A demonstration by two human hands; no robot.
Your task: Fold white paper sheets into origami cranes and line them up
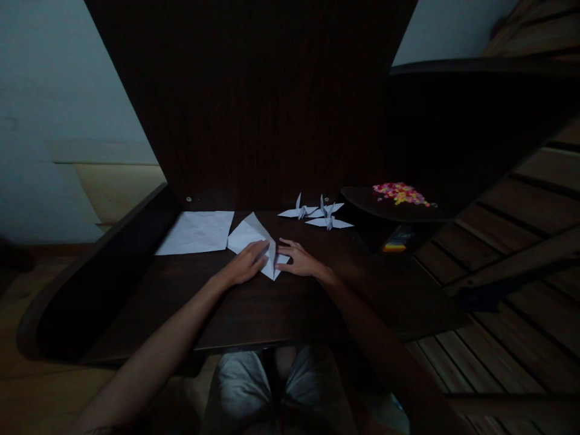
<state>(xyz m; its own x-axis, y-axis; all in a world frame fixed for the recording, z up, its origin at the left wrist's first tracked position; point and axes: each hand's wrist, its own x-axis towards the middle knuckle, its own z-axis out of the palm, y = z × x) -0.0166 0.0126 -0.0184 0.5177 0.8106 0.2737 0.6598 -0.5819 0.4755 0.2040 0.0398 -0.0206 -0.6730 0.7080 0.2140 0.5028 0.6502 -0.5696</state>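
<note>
A partly folded sheet of white paper (251, 232) lies on the dark desk, one point facing away and another toward me. My left hand (248, 261) is closed on its left side, fingertips and thumb at a raised flap near the middle fold. At the right edge of the paper, my right hand (301, 258) has its fingers and thumb apart, the tips touching the paper. Several folded white paper cranes (329, 223) sit farther back, right of centre. To the left lies a flat white sheet (197, 232), its corner close to the folded paper.
A small corner shelf (362, 202) at the right holds a pile of tiny pink, red and yellow pieces (402, 193). Below it is a dark object with a yellow edge (394, 247). A raised side panel (99, 266) bounds the desk on the left, and a tall back panel (254, 109) stands behind.
</note>
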